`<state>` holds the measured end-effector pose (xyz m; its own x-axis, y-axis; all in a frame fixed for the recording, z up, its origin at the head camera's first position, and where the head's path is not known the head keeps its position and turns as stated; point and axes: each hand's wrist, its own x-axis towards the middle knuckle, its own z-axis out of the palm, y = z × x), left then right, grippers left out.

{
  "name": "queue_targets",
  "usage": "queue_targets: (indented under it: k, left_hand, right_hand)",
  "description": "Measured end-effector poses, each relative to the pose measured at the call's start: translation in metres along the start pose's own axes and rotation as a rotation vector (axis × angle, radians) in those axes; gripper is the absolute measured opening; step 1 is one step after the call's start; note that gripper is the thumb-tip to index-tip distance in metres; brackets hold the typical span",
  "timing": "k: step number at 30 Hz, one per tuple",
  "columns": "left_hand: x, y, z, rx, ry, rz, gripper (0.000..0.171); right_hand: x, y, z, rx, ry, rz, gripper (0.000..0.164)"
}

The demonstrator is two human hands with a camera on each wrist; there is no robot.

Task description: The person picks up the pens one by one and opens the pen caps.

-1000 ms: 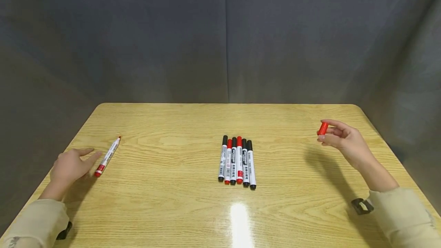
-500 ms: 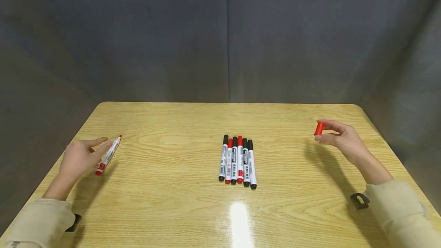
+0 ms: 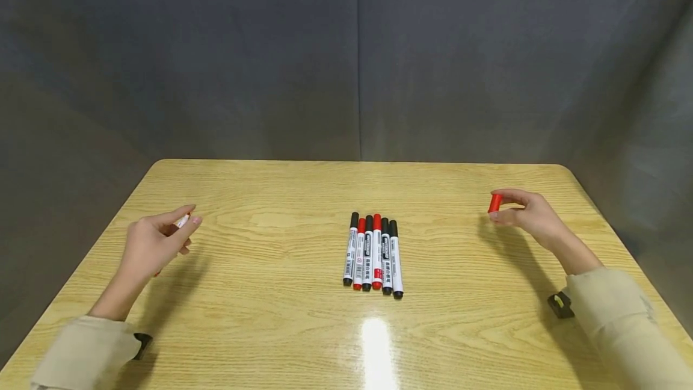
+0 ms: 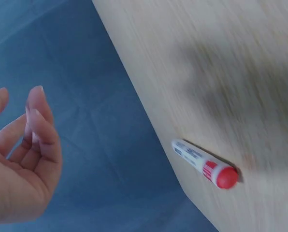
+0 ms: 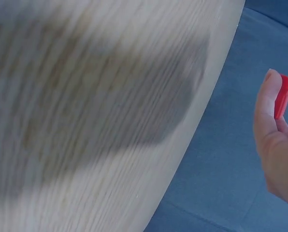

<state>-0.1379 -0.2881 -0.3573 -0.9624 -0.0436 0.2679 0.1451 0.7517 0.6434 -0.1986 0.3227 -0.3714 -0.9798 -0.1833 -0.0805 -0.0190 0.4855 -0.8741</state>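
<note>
My left hand point(image 3: 151, 247) is raised over the left side of the table, thumb and fingers apart and holding nothing. Beneath it, an uncapped red marker point(image 4: 201, 161) lies on the wood; the head view shows little more than its tip end point(image 3: 184, 220), the hand covering most of the rest. Over on the right, my right hand point(image 3: 536, 221) pinches a red marker cap point(image 3: 495, 203) between thumb and fingertips, held up above the table. The right wrist view shows the cap point(image 5: 281, 99) between the fingertips too.
Several capped markers point(image 3: 372, 254), with black or red caps, lie side by side at mid-table. The wooden table point(image 3: 271, 330) ends at a dark grey curtain point(image 3: 260, 59) behind it.
My left hand has lifted and moved right and forward, over the uncapped marker, which stays on the table. My right hand has drifted slightly left, still pinching the cap.
</note>
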Motion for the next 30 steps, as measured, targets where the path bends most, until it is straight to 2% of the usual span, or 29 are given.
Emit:
queue_targets:
  k: [5,8,12,15,19,27,30]
  left_hand:
    - [0.009,-0.027,0.017,-0.079,0.010,0.030,0.041]
    - [0.007,-0.010,0.017,-0.081,-0.007,0.056,0.041]
    - [-0.001,0.026,0.012,-0.077,-0.010,0.132,0.041]
    - [-0.003,0.038,0.013,-0.063,0.000,0.156,0.036]
    - [-0.005,0.044,0.014,-0.065,-0.015,0.158,0.034]
    - [-0.004,0.045,0.014,-0.075,-0.083,0.112,0.039]
    - [-0.004,0.046,0.012,-0.085,-0.100,0.106,0.040]
  right_hand:
    - [0.008,0.006,-0.003,0.026,-0.042,0.011,0.062]
    - [0.013,0.009,-0.004,0.006,-0.064,0.017,0.063]
    - [0.019,0.013,-0.006,-0.005,-0.103,0.028,0.062]
    - [0.022,0.015,-0.007,-0.002,-0.130,0.036,0.060]
    - [0.025,0.019,-0.009,-0.018,-0.151,0.065,0.061]
    - [0.034,0.036,-0.016,-0.027,-0.228,0.130,0.063]
    - [0.036,0.039,-0.018,-0.030,-0.252,0.129,0.064]
